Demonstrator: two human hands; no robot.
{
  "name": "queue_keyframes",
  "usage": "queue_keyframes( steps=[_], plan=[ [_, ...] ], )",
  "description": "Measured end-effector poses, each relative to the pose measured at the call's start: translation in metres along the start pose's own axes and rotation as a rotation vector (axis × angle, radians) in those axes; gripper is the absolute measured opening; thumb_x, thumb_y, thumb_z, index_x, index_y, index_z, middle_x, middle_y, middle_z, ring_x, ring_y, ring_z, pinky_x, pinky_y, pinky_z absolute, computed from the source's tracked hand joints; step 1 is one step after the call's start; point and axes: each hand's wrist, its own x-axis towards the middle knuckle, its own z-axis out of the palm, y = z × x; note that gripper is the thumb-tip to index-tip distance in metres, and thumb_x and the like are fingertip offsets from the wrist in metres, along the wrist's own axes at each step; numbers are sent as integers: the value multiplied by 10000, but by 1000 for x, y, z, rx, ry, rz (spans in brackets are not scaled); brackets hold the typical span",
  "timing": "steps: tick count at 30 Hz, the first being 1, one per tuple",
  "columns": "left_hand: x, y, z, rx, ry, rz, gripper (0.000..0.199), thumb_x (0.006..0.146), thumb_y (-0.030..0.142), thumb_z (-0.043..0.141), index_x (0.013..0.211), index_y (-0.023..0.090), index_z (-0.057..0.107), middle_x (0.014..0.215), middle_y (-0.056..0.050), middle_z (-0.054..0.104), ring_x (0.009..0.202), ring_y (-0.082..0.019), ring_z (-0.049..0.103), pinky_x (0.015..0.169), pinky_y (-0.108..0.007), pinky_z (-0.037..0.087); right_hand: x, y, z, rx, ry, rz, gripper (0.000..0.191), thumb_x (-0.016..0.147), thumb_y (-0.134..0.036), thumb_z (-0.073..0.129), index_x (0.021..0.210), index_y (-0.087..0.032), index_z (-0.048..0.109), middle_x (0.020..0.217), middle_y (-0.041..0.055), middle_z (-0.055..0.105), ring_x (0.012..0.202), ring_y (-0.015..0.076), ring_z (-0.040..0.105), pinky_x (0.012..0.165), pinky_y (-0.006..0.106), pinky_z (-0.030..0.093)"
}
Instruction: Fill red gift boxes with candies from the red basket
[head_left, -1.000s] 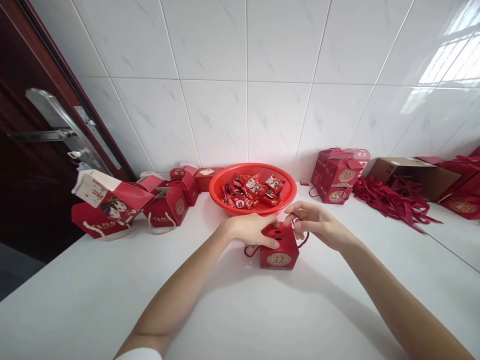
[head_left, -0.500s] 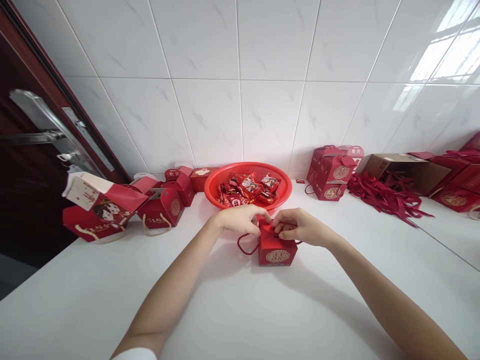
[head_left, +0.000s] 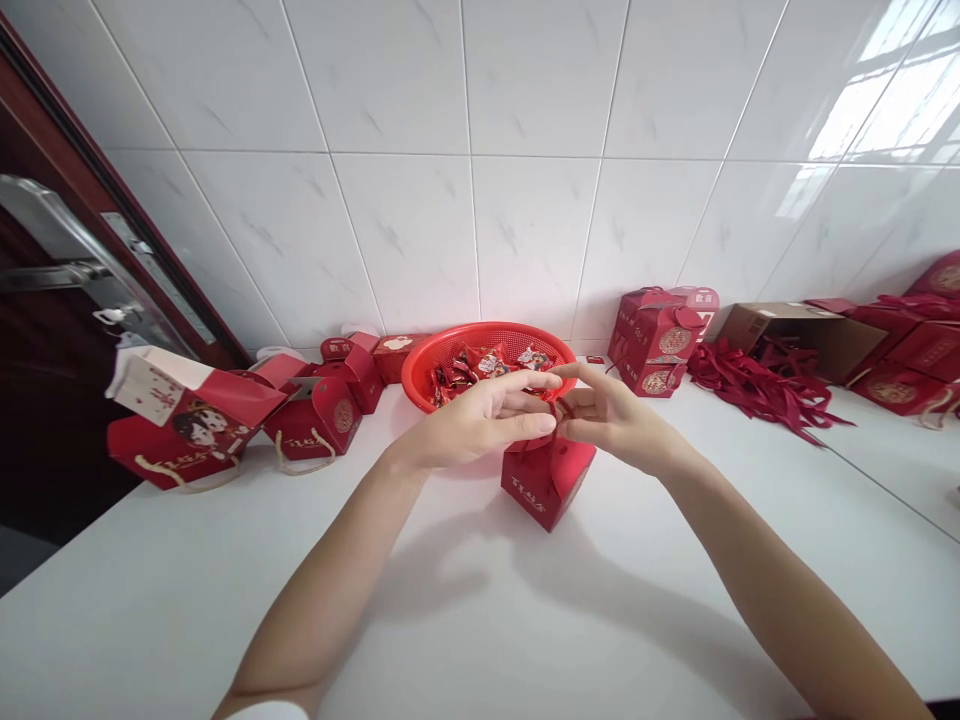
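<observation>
Cord (head_left: 567,408) pinched between the fingers of my left hand (head_left: 480,415) and right hand (head_left: 619,420), I judged it best to ease both strands together evenly, keeping the red box (head_left: 534,488) uncrushed just beneath, nearer me than the red basket (head_left: 517,335)

This looks like a room in a home, with its tiled wall (head_left: 536,80), dark door (head_left: 37,390) and metal handle (head_left: 56,275)

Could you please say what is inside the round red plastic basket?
The round red plastic basket holds shiny red packets. The left hand and right hand partly hide its near side; anything there or beneath the top packets cannot be seen.
</observation>
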Motion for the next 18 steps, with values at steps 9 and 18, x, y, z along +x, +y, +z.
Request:
queue_keyframes(
  steps=[9,18],
  plan=[
    [1,-3,20,197,24,148,673,902,354,653,1524,298,403,1542,-66,484,1395,-295,481,1117,-452,460,-9,12,-2,-242,296,-27,361,783,-179,552,1139,-238,569,789,5,645,684,185,622,615,320,481],
    [28,-36,-5,483,271,136,413,879,386,630,1248,206,669,1327,-54,674,1247,-261,605,1097,-375,473,-41,16,-116,-283,832,25,234,644,-133,601,848,-206,690,670,16,680,600,179,645,601,321,538]
  ],
)
